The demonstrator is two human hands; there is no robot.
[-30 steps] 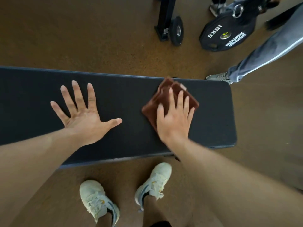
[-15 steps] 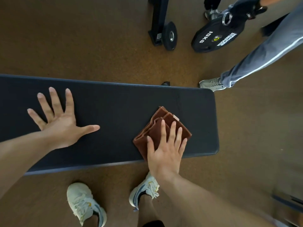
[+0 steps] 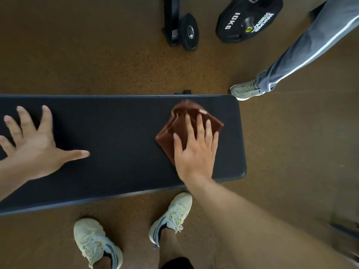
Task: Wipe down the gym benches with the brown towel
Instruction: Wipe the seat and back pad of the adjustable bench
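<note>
Right hand [image 3: 195, 152] flat on towel [image 3: 174, 131]; left hand [image 3: 35, 148] splayed on bench [image 3: 120, 133]

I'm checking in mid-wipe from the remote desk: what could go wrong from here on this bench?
The right hand presses the folded brown towel flat near the end of the bench; a long stroke could push the towel off that end. Its loose layers might bunch up and leave streaks. A bystander's shoe stands right by the bench's far corner, so a sweep there could bump that person.
</note>
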